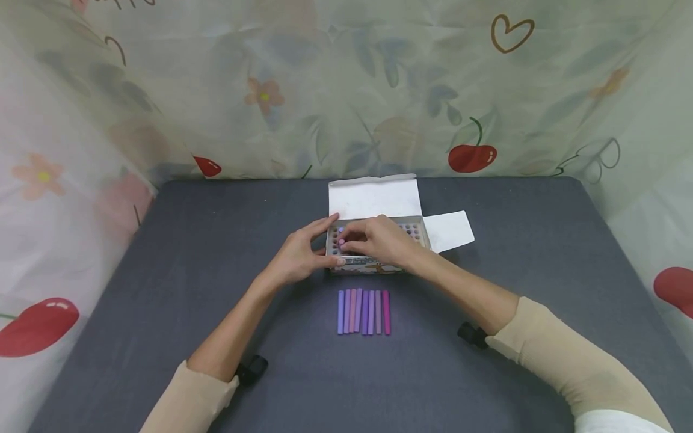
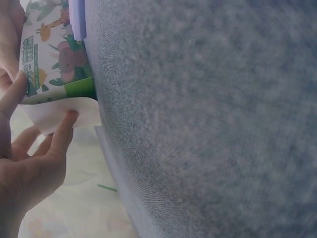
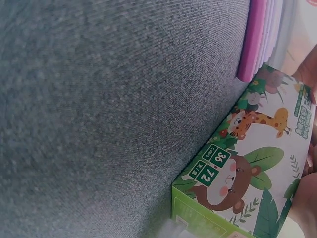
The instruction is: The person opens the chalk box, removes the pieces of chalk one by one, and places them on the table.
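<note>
A printed cardboard box (image 1: 368,265) stands with its lid up, round chalk ends showing in rows inside. My left hand (image 1: 296,255) grips the box's left end, thumb on the front edge and fingers by the side flap (image 2: 86,111). Over the left part of the box, my right hand (image 1: 379,239) pinches a pink chalk stick (image 1: 341,242) by its upper end; its lower part is hidden. In front of the box lies a row of several chalk sticks, from a blue-violet stick (image 1: 340,313) at the left to a magenta stick (image 1: 387,313) at the right.
The white lid (image 1: 375,198) leans back behind the box, and a white side flap (image 1: 449,231) sticks out to the right. All this is on a dark grey table (image 1: 243,228) with a patterned curtain (image 1: 335,90) behind it.
</note>
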### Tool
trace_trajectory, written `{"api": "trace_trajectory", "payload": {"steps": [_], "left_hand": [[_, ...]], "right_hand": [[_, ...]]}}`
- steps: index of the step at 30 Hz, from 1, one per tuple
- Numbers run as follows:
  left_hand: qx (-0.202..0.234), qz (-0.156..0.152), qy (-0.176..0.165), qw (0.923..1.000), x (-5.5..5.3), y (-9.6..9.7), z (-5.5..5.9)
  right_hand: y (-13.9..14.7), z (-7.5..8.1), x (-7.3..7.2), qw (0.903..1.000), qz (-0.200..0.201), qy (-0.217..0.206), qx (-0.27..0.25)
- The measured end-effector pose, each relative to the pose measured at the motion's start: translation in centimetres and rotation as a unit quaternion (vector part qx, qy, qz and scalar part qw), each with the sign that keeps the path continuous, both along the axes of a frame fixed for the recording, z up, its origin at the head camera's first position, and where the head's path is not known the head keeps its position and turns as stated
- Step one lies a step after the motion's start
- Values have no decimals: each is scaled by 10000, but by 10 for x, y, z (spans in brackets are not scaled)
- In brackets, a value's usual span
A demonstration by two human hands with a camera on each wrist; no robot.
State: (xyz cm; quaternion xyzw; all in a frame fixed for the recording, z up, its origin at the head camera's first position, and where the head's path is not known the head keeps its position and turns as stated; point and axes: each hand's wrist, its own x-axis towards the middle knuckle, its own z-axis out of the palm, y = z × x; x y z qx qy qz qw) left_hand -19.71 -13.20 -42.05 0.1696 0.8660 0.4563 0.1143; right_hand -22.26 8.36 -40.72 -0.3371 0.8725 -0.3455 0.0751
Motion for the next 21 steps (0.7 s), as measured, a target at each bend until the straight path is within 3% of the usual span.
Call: {"api": "trace_trajectory", "payload": {"steps": [21], "left_hand": [[135, 2, -33, 9999, -1, 0, 0]], "right_hand": [[3, 2, 2, 9984, -43, 25, -570]]}}
